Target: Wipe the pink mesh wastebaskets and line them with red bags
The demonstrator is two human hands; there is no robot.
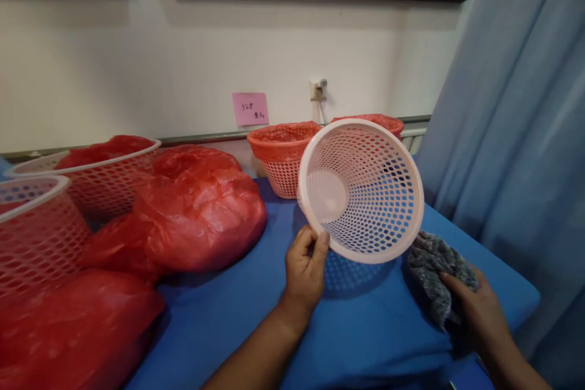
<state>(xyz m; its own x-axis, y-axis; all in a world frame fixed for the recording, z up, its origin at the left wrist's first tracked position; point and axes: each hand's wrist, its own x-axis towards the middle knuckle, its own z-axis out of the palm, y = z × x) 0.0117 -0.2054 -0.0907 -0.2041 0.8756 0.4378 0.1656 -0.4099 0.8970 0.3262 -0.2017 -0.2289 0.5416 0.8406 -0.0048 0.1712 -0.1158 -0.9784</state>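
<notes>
My left hand (307, 268) grips the rim of a pale pink perforated plastic basket (326, 195), thumb inside and fingers behind. The basket is tilted on its side with its mouth toward me, and I see no contents in it. To its right, my right hand (479, 298) is closed around a bunched grey cloth (439, 274), thumb on top. The cloth hangs down close to the basket's lower right rim. Whether the two touch is hard to make out.
Red plastic bags (210, 213) lie on the blue-covered table (219, 329) at left, beside white-rimmed baskets (109, 158). Two red-lined baskets stand behind, one a coral basket (283, 158). A pink note (250, 108) and a socket (317, 90) are on the wall. A blue curtain (512, 122) hangs right.
</notes>
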